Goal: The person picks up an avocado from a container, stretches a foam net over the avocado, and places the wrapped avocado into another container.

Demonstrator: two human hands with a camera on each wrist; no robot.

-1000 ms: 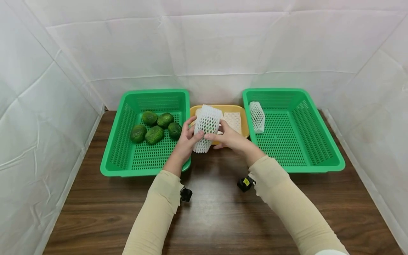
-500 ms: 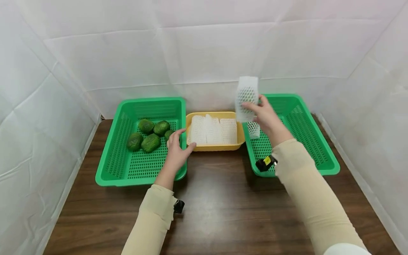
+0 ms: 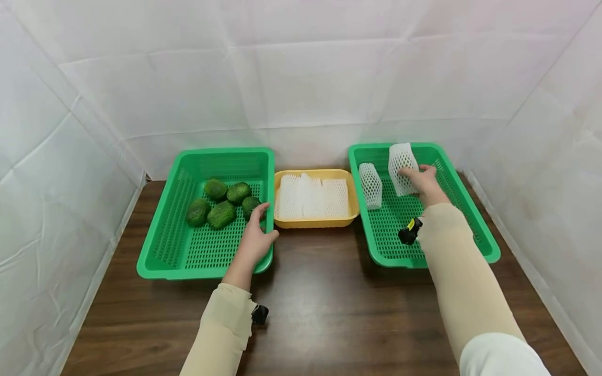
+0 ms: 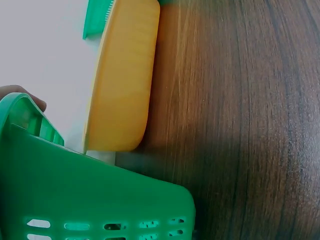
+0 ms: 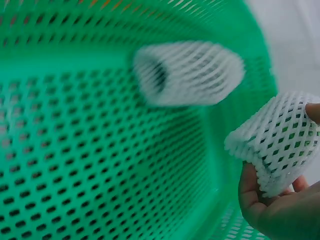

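My right hand grips a white foam net sleeve over the right green basket. In the right wrist view, green shows through the mesh of this held sleeve. Another sleeved piece lies in that basket along its left wall. My left hand, holding nothing, hovers at the right rim of the left green basket, fingers loosely bent. Just beyond its fingers sits one of several dark green avocados. In the left wrist view only a bit of finger shows past the basket's rim.
Between the baskets stands a shallow yellow tray with flat white foam net sleeves in it. White sheeting closes off the back and both sides. All stands on a dark wooden table.
My right hand has carried the sleeved avocado from the middle to the right, over the right basket. My left hand has let go of it and drawn back left to the left basket's rim.
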